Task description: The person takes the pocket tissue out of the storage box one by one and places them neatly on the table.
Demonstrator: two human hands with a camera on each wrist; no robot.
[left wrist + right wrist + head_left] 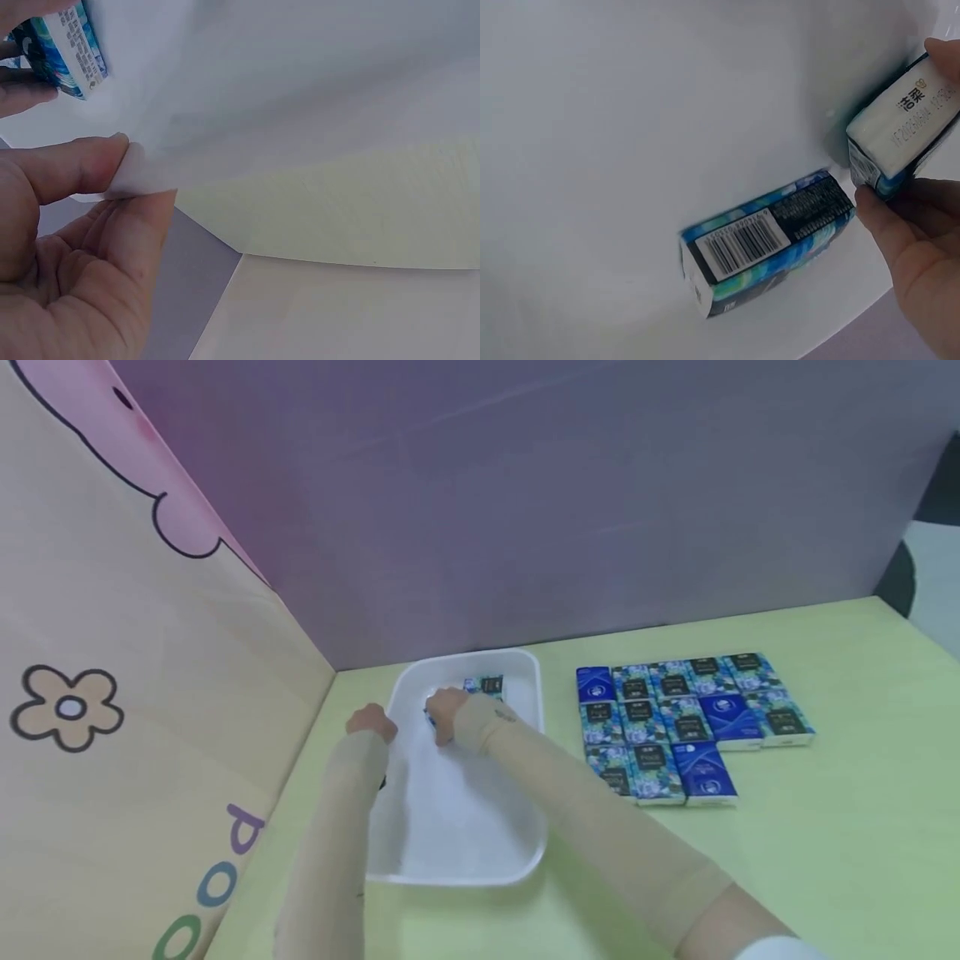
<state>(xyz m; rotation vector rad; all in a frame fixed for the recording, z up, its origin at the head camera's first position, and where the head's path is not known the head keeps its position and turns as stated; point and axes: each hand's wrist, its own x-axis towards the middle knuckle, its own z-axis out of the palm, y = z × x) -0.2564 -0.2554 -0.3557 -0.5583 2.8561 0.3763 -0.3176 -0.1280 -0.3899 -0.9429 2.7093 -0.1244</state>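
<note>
A white plastic basin (457, 827) stands on the table in the head view. My left hand (371, 722) is at its left side; in the left wrist view the thumb and fingers pinch the basin's rim (133, 169). Inside the basin's far part, my right hand (448, 710) grips a tissue pack (906, 124), its pale printed side facing the right wrist camera. Close by lies a second tissue pack (769, 236), blue-green and black with a barcode, on the basin floor. The fingers of the right hand partly cover the gripped pack.
To the basin's right, several tissue packs (648, 768) lie in rows on the pale green table (847, 827), some floral and some plain dark blue (727, 718). A grey-purple panel (525, 510) rises behind; a printed cream panel (112, 627) borders the left.
</note>
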